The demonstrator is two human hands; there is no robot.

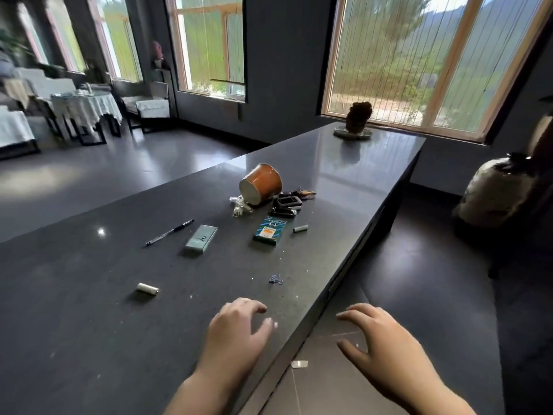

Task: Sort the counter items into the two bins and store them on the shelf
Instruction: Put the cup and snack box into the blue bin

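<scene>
On the dark counter (89, 324), pen (170, 232), batteries (147, 289), boxes (269, 232), keys (288, 202) lie unsorted; no bins visible; left hand (236, 333) and right hand (380, 339) spread, empty.

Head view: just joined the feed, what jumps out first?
An orange cup lies tipped on its side mid-counter, with keys heaped against it. Nearer lie a pen, a pale green box and a patterned box. Both hands, left and right, hover empty at the counter's near edge.

Two bare forearms end in bare hands (236, 330) — no sleeves, rings or watch.
</scene>
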